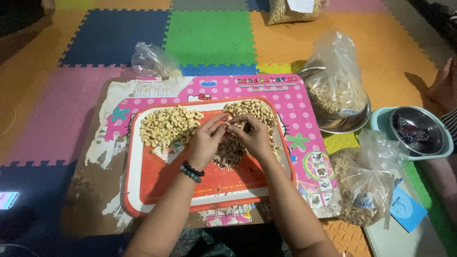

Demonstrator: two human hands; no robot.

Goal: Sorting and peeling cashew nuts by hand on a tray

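An orange and white tray (pixel 157 190) lies on a low pink dotted board (pixel 295 102). A heap of pale cashew nuts (pixel 167 125) sits at the tray's far left, another cashew heap (pixel 252 108) at its far right. Brown husk scraps (pixel 228 154) lie between them. My left hand (pixel 207 140), with a dark bead bracelet at the wrist, and my right hand (pixel 253 135) meet fingertip to fingertip over the scraps, both pinching one small cashew nut (pixel 226 124).
A clear bag of nuts (pixel 335 88) sits in a metal bowl at the right. Another nut bag (pixel 364 188) lies nearer on a white tray. A steel bowl in a teal basin (pixel 419 131) is beside another person's hand (pixel 445 85). An empty plastic bag (pixel 152 61) lies behind the board.
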